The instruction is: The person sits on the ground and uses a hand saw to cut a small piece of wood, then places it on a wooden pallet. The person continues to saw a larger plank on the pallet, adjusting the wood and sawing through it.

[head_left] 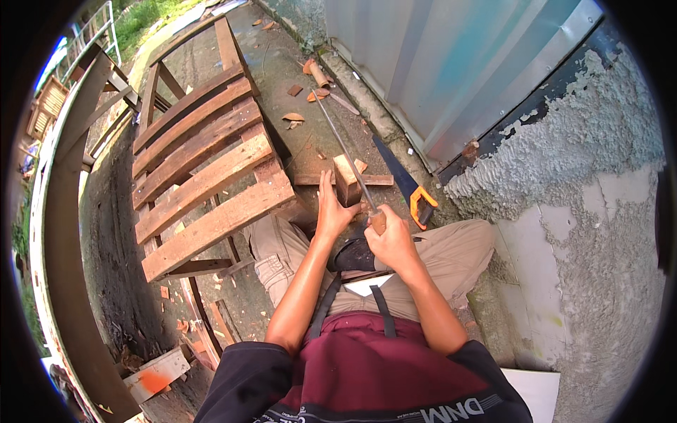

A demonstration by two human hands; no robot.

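Observation:
My left hand (pixel 330 206) grips a short wooden block (pixel 346 180) that stands on end, fingers along its left side and thumb by its base. The wooden handle of a machete (pixel 379 223) is in my closed right hand (pixel 392 242). Its long thin blade, seen nearly edge-on, runs up and to the left past the block's right side; whether it touches the block I cannot tell. A flat wooden strip (pixel 379 180) lies crosswise on the ground at the block. Just right of my hands lies a handsaw (pixel 405 178) with an orange and black handle.
A slatted wooden frame (pixel 204 158) stands close on my left. Ahead lie dry leaves (pixel 293 117) and a short round wooden piece (pixel 319 74). On the right are a corrugated metal sheet (pixel 458 77) and a rough wall (pixel 564 176). Wood scraps (pixel 159 374) lie at lower left.

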